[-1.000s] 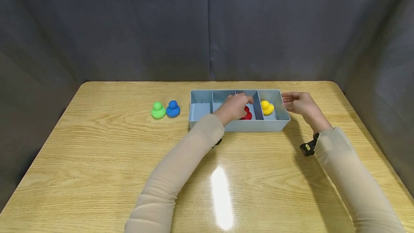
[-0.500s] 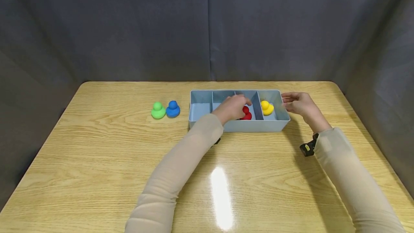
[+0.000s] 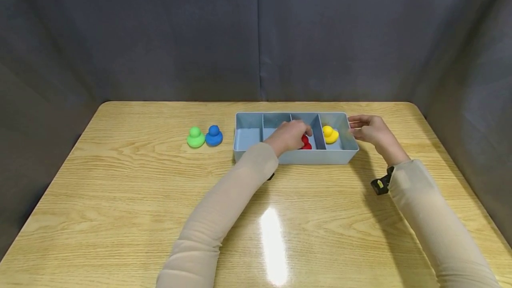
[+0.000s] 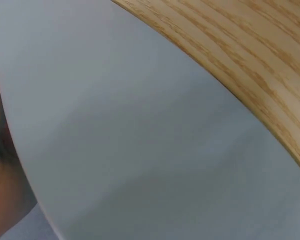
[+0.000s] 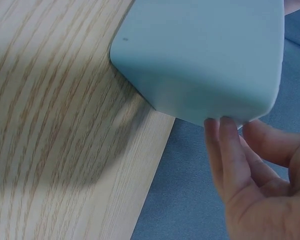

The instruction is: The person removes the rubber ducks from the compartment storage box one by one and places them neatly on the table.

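Note:
A grey-blue tray (image 3: 296, 157) with several compartments sits on the wooden table (image 3: 120, 181). My left hand (image 3: 291, 134) reaches into the third compartment, its fingers curled over a red duck (image 3: 306, 142) that it mostly hides. A yellow duck (image 3: 330, 134) stands in the rightmost compartment. My right hand (image 3: 370, 130) rests against the tray's right end. In the right wrist view its fingertips (image 5: 225, 145) touch the tray's (image 5: 205, 55) outer wall. The left wrist view shows only the tray's wall (image 4: 140, 125) and some table (image 4: 250, 55).
A green duck (image 3: 195, 137) and a blue duck (image 3: 214, 135) stand side by side on the table, left of the tray. Grey cloth walls close in the back and both sides. The table's right edge lies close to my right hand.
My left hand has sunk a little lower over the red duck and covers more of it. My right hand and the tray have stayed in place.

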